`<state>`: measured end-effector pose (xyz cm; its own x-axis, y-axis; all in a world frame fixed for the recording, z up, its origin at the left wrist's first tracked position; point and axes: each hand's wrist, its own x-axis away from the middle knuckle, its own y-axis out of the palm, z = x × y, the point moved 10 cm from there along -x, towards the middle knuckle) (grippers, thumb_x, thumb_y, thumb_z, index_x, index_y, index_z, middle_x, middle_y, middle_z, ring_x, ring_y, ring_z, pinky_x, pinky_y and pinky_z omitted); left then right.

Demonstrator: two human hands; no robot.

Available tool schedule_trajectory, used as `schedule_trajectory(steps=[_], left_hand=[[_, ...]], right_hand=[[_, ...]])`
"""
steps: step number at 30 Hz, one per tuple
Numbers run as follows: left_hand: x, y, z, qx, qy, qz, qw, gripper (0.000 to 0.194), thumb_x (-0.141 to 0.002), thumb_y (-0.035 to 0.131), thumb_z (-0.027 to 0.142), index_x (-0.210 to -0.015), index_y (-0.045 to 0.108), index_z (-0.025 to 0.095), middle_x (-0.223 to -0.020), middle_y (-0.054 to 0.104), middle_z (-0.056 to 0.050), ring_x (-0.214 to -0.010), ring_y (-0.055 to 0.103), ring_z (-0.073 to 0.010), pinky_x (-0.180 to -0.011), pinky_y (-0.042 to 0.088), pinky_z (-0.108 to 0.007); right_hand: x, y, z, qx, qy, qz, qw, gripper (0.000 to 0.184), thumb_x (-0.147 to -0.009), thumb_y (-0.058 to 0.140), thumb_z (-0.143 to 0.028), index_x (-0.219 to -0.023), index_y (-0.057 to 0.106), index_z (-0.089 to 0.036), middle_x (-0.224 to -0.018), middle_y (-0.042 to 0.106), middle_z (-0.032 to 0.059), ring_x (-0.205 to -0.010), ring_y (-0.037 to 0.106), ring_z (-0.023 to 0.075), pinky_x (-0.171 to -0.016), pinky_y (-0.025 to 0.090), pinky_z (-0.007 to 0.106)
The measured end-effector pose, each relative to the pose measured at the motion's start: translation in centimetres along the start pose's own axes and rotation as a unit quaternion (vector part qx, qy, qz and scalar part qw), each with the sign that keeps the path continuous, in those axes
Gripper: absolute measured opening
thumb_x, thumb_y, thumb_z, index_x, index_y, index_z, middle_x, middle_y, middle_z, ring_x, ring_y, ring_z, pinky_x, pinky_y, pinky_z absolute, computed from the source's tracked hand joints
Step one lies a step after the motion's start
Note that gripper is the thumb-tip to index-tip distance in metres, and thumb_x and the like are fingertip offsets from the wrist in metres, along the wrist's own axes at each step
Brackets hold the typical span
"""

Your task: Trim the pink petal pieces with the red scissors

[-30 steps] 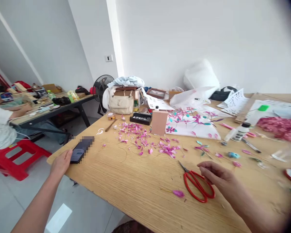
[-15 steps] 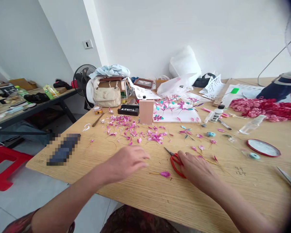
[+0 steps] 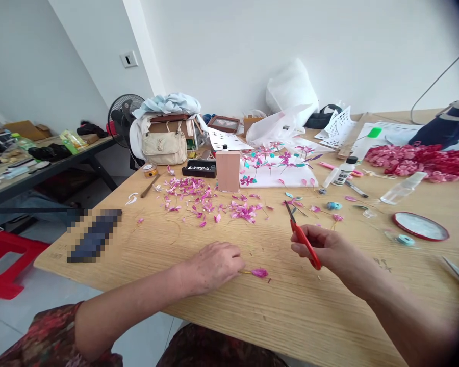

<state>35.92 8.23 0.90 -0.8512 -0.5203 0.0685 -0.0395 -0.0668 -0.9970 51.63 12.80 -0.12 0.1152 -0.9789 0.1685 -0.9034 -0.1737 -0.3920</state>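
My right hand (image 3: 327, 247) is closed around red-handled scissors (image 3: 301, 235), lifted off the wooden table (image 3: 290, 316) with the blades pointing up and away. My left hand (image 3: 213, 265) rests on the table with fingers curled, its fingertips at the thin stem of a small pink petal (image 3: 259, 272); whether it pinches the stem I cannot make out. Scattered pink petals (image 3: 206, 201) lie beyond both hands.
A phone (image 3: 94, 237) lies near the left table edge. Farther back stand a wooden block (image 3: 228, 171), a white sheet with pink flowers (image 3: 277, 173), a glue bottle (image 3: 343, 172), a red lid (image 3: 419, 226), a beige bag (image 3: 164, 147) and a fan (image 3: 123, 114). A heap of red flowers (image 3: 424, 163) sits far right.
My right hand has picked the scissors up off the table and raised them. My left hand has come from the phone at the left edge to the pink petal.
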Motion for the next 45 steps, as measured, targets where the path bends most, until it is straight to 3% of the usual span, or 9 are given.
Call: schedule_trajectory(steps=[6,17,22,27,29,35,45], left_hand=[[0.1,0.6,-0.4,-0.033,0.033,0.013,0.999,0.022,-0.089,0.042,0.019,-0.074,0.058,0.016,-0.075,0.058,-0.001,-0.068,0.052,-0.0139,-0.059,0.037,-0.025],[-0.1,1.7,-0.7,-0.04,0.059,0.012,0.997,0.017,-0.087,0.046,0.018,-0.08,0.061,0.017,-0.075,0.058,-0.001,-0.07,0.054,-0.0144,-0.059,0.038,-0.024],[0.3,0.0,0.0,-0.037,0.066,0.054,0.996,0.021,-0.089,0.041,0.017,-0.082,0.061,0.015,-0.079,0.057,-0.003,-0.072,0.051,-0.0139,-0.064,0.04,-0.024],[1.3,-2.8,0.4,-0.034,0.051,0.156,0.986,0.023,-0.089,0.038,0.013,-0.079,0.059,0.013,-0.09,0.057,-0.006,-0.08,0.048,-0.0144,-0.073,0.041,-0.026],[1.6,-3.0,0.6,-0.034,0.048,0.174,0.983,0.022,-0.088,0.041,0.013,-0.074,0.058,0.014,-0.092,0.056,-0.006,-0.084,0.047,-0.0151,-0.076,0.04,-0.027],[0.8,-1.1,1.9,-0.09,0.046,0.125,0.987,0.02,-0.085,0.049,0.016,-0.066,0.054,0.013,-0.084,0.055,-0.005,-0.085,0.046,-0.0181,-0.077,0.038,-0.034],[-1.3,-0.6,3.0,-0.125,0.055,0.078,0.988,0.018,-0.083,0.051,0.014,-0.068,0.061,0.015,-0.078,0.055,-0.004,-0.087,0.045,-0.0215,-0.091,0.03,-0.047]], right_hand=[[-1.0,0.8,0.4,-0.017,0.001,-0.014,1.0,0.023,-0.061,0.066,-0.04,-0.064,0.056,-0.02,-0.058,0.049,-0.0034,-0.053,0.04,0.012,-0.046,0.031,0.023],[-1.1,1.6,-0.1,-0.019,0.003,-0.033,0.999,0.022,-0.061,0.066,-0.039,-0.064,0.056,-0.02,-0.059,0.05,-0.0022,-0.054,0.041,0.013,-0.047,0.031,0.024],[-1.0,1.7,0.1,-0.017,0.001,-0.042,0.999,0.02,-0.065,0.065,-0.038,-0.066,0.056,-0.02,-0.061,0.05,-0.002,-0.057,0.041,0.0133,-0.05,0.032,0.024],[-0.9,1.5,0.3,-0.016,-0.001,-0.043,0.999,0.022,-0.067,0.065,-0.04,-0.068,0.056,-0.02,-0.061,0.049,-0.0027,-0.057,0.041,0.0133,-0.05,0.032,0.024],[-1.0,1.5,0.2,-0.015,-0.003,-0.043,0.999,0.022,-0.067,0.065,-0.04,-0.069,0.056,-0.02,-0.061,0.049,-0.0027,-0.056,0.041,0.0132,-0.05,0.032,0.024],[-1.0,1.6,-0.8,-0.019,-0.018,-0.041,0.999,0.021,-0.066,0.066,-0.039,-0.066,0.056,-0.02,-0.06,0.05,-0.0024,-0.056,0.041,0.0133,-0.05,0.032,0.024],[-1.0,1.9,-0.9,-0.026,-0.018,-0.043,0.999,0.021,-0.065,0.066,-0.039,-0.064,0.056,-0.02,-0.058,0.048,-0.0031,-0.054,0.04,0.0128,-0.049,0.031,0.024]])
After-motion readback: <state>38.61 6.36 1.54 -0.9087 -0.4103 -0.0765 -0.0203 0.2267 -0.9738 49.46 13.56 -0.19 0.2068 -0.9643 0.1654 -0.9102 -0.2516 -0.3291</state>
